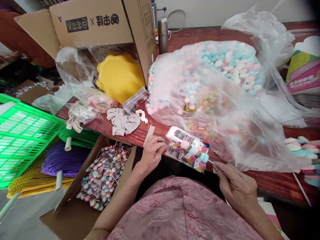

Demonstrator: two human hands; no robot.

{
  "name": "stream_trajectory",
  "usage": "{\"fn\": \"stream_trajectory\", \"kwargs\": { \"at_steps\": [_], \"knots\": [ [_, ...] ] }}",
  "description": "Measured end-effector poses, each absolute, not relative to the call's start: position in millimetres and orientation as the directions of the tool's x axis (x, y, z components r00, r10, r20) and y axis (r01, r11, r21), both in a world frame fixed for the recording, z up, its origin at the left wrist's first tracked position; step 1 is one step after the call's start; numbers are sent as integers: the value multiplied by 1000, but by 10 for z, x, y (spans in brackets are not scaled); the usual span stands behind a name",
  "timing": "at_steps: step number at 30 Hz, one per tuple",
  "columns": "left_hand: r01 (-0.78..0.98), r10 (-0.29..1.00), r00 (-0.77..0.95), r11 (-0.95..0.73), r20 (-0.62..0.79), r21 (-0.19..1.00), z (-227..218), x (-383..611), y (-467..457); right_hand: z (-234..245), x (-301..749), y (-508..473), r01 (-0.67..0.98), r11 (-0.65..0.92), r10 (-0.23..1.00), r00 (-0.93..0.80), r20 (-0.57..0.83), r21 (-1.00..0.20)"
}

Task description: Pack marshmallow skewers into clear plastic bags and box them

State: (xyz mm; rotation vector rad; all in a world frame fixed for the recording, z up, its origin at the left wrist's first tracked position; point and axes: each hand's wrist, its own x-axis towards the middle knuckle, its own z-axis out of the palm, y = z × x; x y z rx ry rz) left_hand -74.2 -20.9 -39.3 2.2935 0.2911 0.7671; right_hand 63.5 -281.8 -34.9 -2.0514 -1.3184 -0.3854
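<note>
In front of me, a marshmallow skewer (pixel 194 151) in pink, blue and white lies over printed plastic packets (pixel 183 136) at the table's front edge. My right hand (pixel 237 182) pinches the white stick at its right end. At the skewer's other end, the fingers of my left hand (pixel 153 150) are pinched together; what lies between them is too small to make out. A pale strip (pixel 149 133) sticks up just behind that hand. Beyond the packets rests a large see-through bag of marshmallows (pixel 225 66), with wrapped sweets showing through its front.
A box of finished skewers (pixel 105 176) stands low at left, beside a green crate (pixel 22 133) and bundles of twisted cord (pixel 65 158). On the table are a grey cloth (pixel 123 121), a yellow scalloped container (pixel 121 75), a large carton (pixel 97 25) and a metal flask (pixel 163 35).
</note>
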Motion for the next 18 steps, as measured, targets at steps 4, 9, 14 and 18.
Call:
{"fn": "stream_trajectory", "kwargs": {
  "at_steps": [4,9,14,18],
  "knots": [
    [-52,351,784,-784,512,618,-433,-751,-184,-335,655,-2846,833,-267,682,519,516,-485],
    [-88,288,782,-827,553,555,-460,-770,-159,-328,665,-2855,717,-284,651,632,421,-637],
    [-84,263,785,-852,561,517,-463,-781,-165,-280,629,-2833,724,-262,631,628,454,-638],
    [-41,301,779,-850,550,525,-465,-764,-190,-277,592,-2856,784,-240,613,580,536,-573]
  ]
}}
